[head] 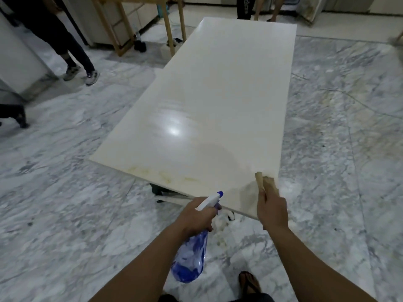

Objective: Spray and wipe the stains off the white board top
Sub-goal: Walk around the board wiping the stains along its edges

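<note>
White board top (218, 101) is seen lying flat and low above the marble floor (65, 171), stretching away from the person toward the far side of the room. Yellowish stains (161, 174) are spread along its near edge, toward the left corner, and a bright glare is reflected near its middle. Dark supports are glimpsed beneath the near edge, though what they are cannot be told.

A spray bottle (192, 256) of clear blue plastic is gripped at the neck by the left hand (196, 216), with the fingers curled round it; the white and blue nozzle (212, 198) is pointed up and forward toward the stained edge, and the body hangs down below the hand, over the floor just short of the board. Blue liquid is gathered in the lower part of the bottle.

A tan cloth (266, 184) is held bunched in the right hand (271, 209), at the near right corner of the board, where it appears to touch the surface. The fingers are closed round it.

A sandalled foot (248, 282) is seen at the bottom. Another person's legs and shoes (87, 76) are seen at the far left, and wooden legs of furniture (170, 33) behind the board.
</note>
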